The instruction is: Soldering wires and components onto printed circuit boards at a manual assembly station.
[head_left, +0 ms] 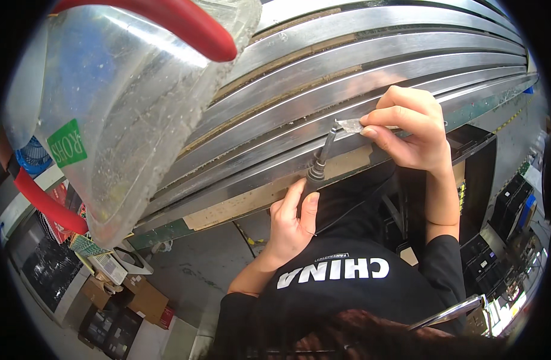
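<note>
In my left hand (293, 225) is a soldering iron (327, 148), its black grip in my closed fingers and its metal shaft tilted up and to the right. A thin dark cord trails near that hand. My right hand (412, 129) pinches a small, crumpled, greyish-silver strip (350, 125) between thumb and fingers. The strip's loose end meets or nearly meets the iron's tip; whether they touch, I cannot tell. What the strip is made of is unclear. Both hands are over the near edge of the workbench, beside its long metal rails (371, 75).
A cloudy clear plastic sheet (131, 120) with a green sticker hangs at the upper left, next to a thick red bar (185, 27). Cardboard boxes (144, 298) stand at the lower left. Black trays or cases (476, 261) are stacked at the right.
</note>
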{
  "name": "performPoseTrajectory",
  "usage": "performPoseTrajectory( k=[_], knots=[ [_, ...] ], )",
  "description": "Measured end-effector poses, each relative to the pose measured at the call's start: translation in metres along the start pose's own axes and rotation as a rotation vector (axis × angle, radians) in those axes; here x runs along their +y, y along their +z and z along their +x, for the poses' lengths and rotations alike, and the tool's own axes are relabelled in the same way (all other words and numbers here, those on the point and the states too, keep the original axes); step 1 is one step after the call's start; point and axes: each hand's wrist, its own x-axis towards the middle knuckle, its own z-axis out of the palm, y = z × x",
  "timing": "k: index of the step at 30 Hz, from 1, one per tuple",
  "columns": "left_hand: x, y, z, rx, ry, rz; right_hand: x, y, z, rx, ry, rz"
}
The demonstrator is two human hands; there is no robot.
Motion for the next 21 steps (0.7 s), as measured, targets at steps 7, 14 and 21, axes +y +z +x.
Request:
performPoseTrajectory(
  k=[7, 14, 21],
  knots=[
    [0.001, 0.001, 0.001, -0.007, -0.003, -0.019, -0.002, -0.001, 0.002, -0.013, 0.017, -0.012],
    [-0.004, 0.000, -0.001, -0.015, -0.010, -0.048, 0.010, 0.003, 0.006, 0.209, -0.043, 0.065],
    [-0.012, 0.001, -0.004, -0.023, 0.038, -0.086, 0.009, 0.009, -0.024, 0.596, 0.124, 0.476]
  ],
)
